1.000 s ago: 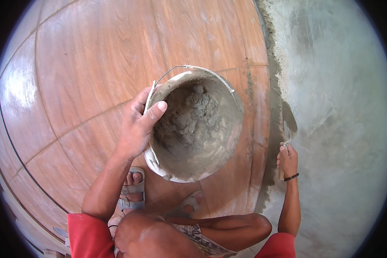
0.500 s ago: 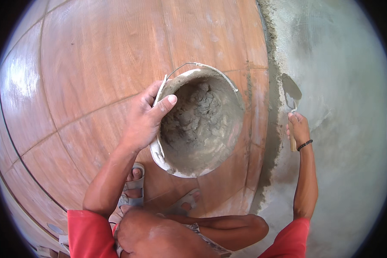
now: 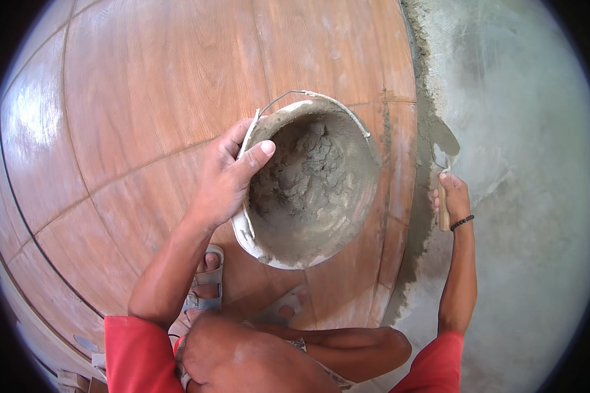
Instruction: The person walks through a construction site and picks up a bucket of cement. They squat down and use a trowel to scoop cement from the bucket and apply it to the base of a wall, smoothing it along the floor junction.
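Note:
My left hand (image 3: pixel 228 171) grips the left rim of a white bucket (image 3: pixel 244 229), thumb over the inside edge and fingers round the outside. Tilted toward me, the bucket shows wet grey mortar (image 3: pixel 314 164) clumped at its bottom and smeared on its walls. Its wire handle (image 3: pixel 285 98) lies along the far rim. To the right, my right hand (image 3: pixel 454 196) is closed round the wooden handle of a trowel (image 3: pixel 444 139). The trowel's blade is at the strip of wet mortar (image 3: pixel 426 131) along the tile edge.
Wood-look brown tiles (image 3: pixel 157 85) cover the floor on the left and ahead. A grey concrete surface (image 3: pixel 518 118) lies to the right of the mortar strip. My sandalled foot (image 3: pixel 207 278) and bent knee (image 3: pixel 390 344) are close below the bucket.
The bucket and my left hand have shifted slightly right in the picture. The trowel blade has moved slightly down beside the mortar strip. Both grips are unchanged.

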Demonstrator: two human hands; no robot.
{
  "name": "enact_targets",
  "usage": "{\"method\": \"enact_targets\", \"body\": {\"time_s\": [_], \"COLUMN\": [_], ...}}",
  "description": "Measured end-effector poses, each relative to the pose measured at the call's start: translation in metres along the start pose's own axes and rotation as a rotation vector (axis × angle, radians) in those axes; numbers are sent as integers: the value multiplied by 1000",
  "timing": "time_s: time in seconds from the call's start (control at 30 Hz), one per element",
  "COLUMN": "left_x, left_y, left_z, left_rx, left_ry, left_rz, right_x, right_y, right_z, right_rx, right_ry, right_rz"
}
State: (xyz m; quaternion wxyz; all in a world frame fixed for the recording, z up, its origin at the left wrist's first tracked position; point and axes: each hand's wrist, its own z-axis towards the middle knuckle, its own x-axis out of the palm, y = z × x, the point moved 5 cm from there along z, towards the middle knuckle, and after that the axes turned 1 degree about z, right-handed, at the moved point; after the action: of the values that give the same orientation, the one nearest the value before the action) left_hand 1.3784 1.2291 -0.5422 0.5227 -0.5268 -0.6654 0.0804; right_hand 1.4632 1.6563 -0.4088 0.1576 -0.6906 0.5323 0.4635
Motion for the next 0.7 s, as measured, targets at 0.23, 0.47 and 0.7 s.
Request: {"method": "enact_targets", "body": {"time_s": [0.23,0.47,0.7], "left_x": [0,4,1], "left_y": [1,-2,1], "left_z": [0,1,1], "left_rx": [75,66,68], "left_ry": [-38,-34,-13], "left_rz": [9,33,71], "right_x": [25,41,5], "right_y": [30,-34,-73], "right_z": [-13,26,-14], "right_rx": [-122,-10,53], "right_ry": [88,35,27], "right_rz": [123,92,120]}}
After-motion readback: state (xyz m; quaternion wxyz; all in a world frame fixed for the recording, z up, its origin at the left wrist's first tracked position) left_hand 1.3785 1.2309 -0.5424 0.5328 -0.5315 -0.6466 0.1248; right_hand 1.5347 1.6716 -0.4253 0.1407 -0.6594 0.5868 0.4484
